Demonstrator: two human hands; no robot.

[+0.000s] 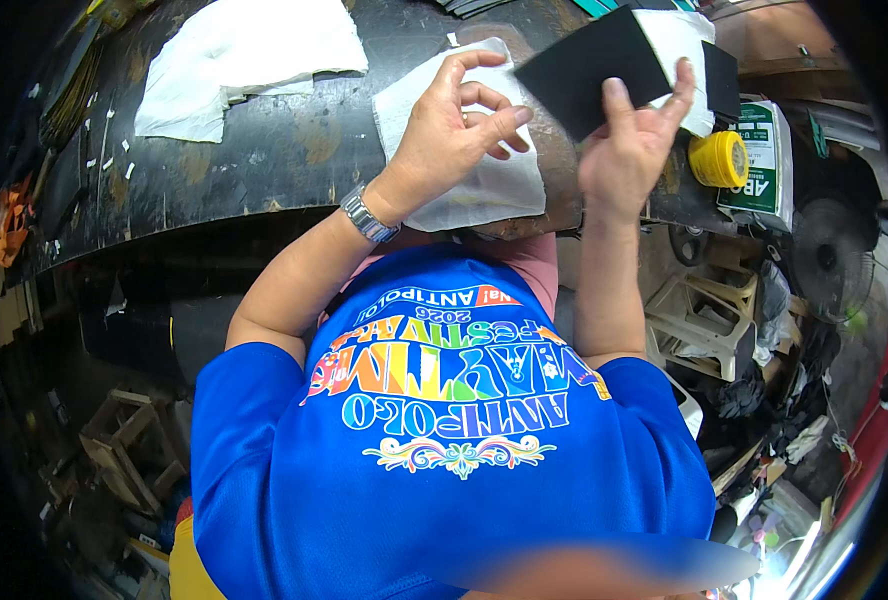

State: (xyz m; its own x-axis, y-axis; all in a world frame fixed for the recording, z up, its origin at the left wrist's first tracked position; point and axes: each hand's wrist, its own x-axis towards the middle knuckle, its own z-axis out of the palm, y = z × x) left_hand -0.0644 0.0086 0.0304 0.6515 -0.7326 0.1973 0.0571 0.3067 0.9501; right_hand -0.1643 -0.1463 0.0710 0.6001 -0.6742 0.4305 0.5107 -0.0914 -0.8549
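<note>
My right hand (632,150) grips a flat black rectangular sheet (589,75) by its near edge, thumb on top and one finger stretched up beside it. The sheet is tilted above the table. My left hand (464,125) has its fingers curled but apart, with nothing seen in them, and wears a metal watch (368,215) at the wrist. Below the left hand lies a white cloth (494,190) at the table's near edge. Behind the black sheet, another white cloth (676,45) and a smaller black piece (721,82) show, partly hidden.
A larger white cloth (254,60) lies on the dark worn table (294,165) at the far left. A yellow round tub (718,160) stands at the right beside a green and white package (761,180). Plastic stools (699,320) and a fan (829,255) are lower right; a wooden stool (129,445) is lower left.
</note>
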